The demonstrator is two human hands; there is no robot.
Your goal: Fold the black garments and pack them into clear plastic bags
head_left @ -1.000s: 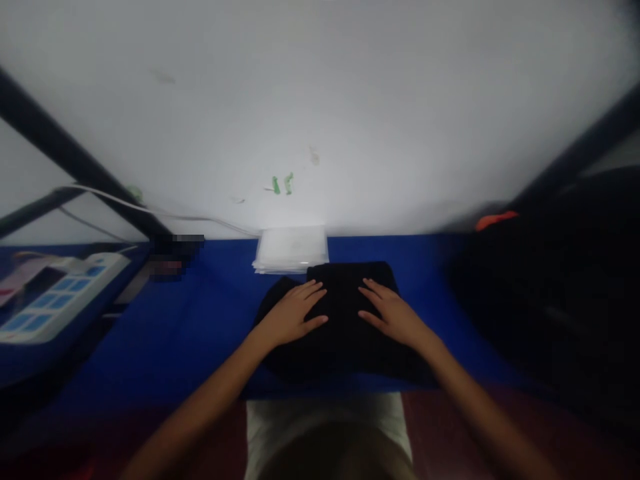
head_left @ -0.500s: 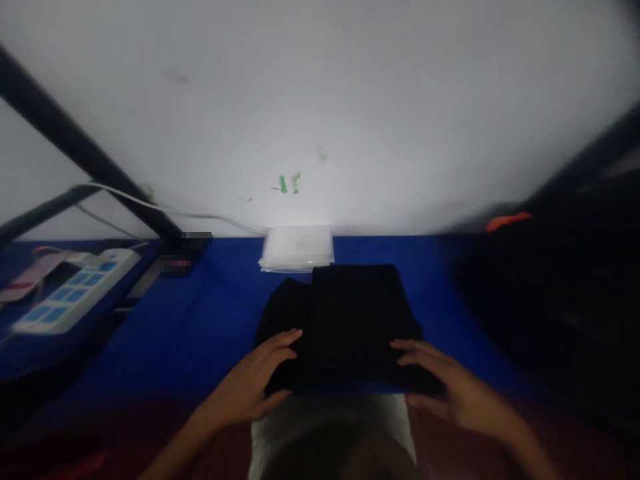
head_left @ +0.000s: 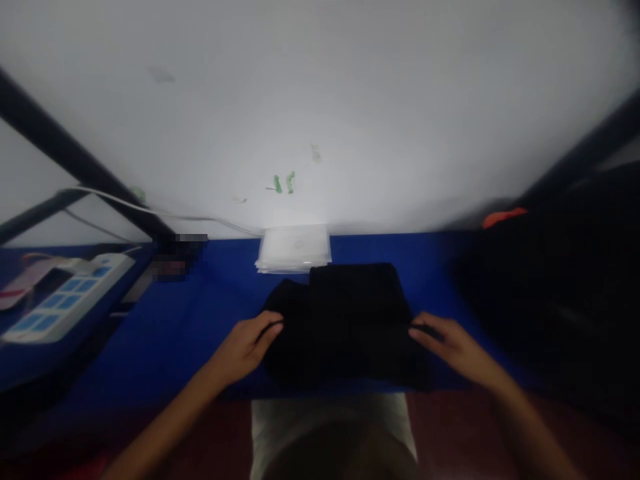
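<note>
Both hands at the black cloth (head_left: 353,320): left hand (head_left: 245,348) pinches its left edge between thumb and fingers, right hand (head_left: 453,347) likewise at its right edge; the two stand level, well apart, with the cloth between them. Surroundings, largest first, placed by the cloth. Pale wall (head_left: 390,100) rises beyond it. Blue desk (head_left: 165,333) lies under it, the cloth near the front edge. Large dark mass (head_left: 565,287) sits right of it, apart; too dark to identify. Cloth itself: folded, a squarish upper layer toward the wall, a looser lobe sticking out on the left; inner folds lost in shadow. White power strip (head_left: 70,297) well to the left. Stack of whitish sheets (head_left: 294,247) just past its far left side; contact not certain. Small green marks (head_left: 277,184) on the wall, above the stack. Handling, judged: soft, limp, probably light, neither fragile nor notably slippery; layers could slide or sag if gripped singly. Best hold: opposite side edges, all layers caught in each pinch, with even tension. Number of layers presently caught: cannot tell.
</note>
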